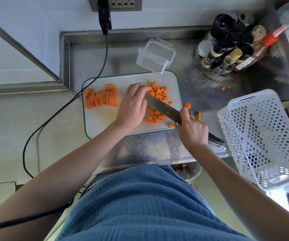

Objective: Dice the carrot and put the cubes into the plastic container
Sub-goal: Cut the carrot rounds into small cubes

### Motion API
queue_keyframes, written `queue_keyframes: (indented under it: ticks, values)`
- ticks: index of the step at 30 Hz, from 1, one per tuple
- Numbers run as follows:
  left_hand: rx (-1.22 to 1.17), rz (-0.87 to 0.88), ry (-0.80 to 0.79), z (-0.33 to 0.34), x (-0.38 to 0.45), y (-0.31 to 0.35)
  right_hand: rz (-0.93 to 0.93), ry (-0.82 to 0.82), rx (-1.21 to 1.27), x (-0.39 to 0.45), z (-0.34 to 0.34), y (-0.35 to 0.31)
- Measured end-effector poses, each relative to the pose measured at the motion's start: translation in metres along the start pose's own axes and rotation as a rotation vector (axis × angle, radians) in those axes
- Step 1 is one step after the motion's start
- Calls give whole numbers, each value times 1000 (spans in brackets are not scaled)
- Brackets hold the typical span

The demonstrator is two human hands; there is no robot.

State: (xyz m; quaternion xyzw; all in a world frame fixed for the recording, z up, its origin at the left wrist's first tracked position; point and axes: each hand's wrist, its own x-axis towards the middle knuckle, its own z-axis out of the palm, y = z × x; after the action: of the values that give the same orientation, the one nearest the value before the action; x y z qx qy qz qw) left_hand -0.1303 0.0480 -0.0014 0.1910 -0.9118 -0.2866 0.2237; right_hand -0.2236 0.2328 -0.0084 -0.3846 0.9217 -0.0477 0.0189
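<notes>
At the far left of the white, green-edged plastic cutting board [105,119] lies a row of thick orange carrot slices [102,99], leaning on one another like fallen dominoes and not yet diced. They look stiff and dense, with damp cut faces that may slide on the smooth board; a safe hold would be from above, fingertips curled across the top of a small stack, well back from the edge being cut.

Next comes the left hand [133,105], fingers bent down onto the heap of small orange carrot cubes [158,94], seemingly steadying or gathering them; whether it actually pinches any I cannot tell. The cubes are light and loose, apt to roll, so scooping them against the blade should serve better than picking them singly.

The steel kitchen knife [163,106] slants across the heap, its handle clenched in the right hand [192,131]. About 5 stray bits lie on the steel counter [105,56] right of the board.

Behind the board's far right corner sits the clear plastic container [155,56], tipped and holding nothing.
</notes>
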Motion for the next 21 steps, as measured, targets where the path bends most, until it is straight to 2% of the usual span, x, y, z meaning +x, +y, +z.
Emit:
queue_keyframes:
  ticks: [2, 3, 4, 6, 8, 10, 14, 21]
  values:
    - [49, -53, 132, -5, -18, -6, 149, -64, 32, -2, -3, 10]
    - [83, -38, 123, -4, -28, -10, 209, -70, 57, -3, -3, 14]
    - [127, 4, 50, 1, -37, -16, 253, -54, 90, -4, -3, 17]
    - [233, 32, -205, 15, -54, -22, 339, -43, 176, -4, -3, 20]
    - [284, -61, -397, 27, -63, -24, 418, -72, 249, -3, -3, 19]
    - [308, -189, -487, 40, -66, -23, 435, -105, 283, -3, -2, 17]
    - [370, -338, -467, 57, -56, -27, 414, -170, 283, -3, 6, 3]
    - [458, -326, -456, 62, -23, -39, 346, -293, 204, 8, 13, -25]
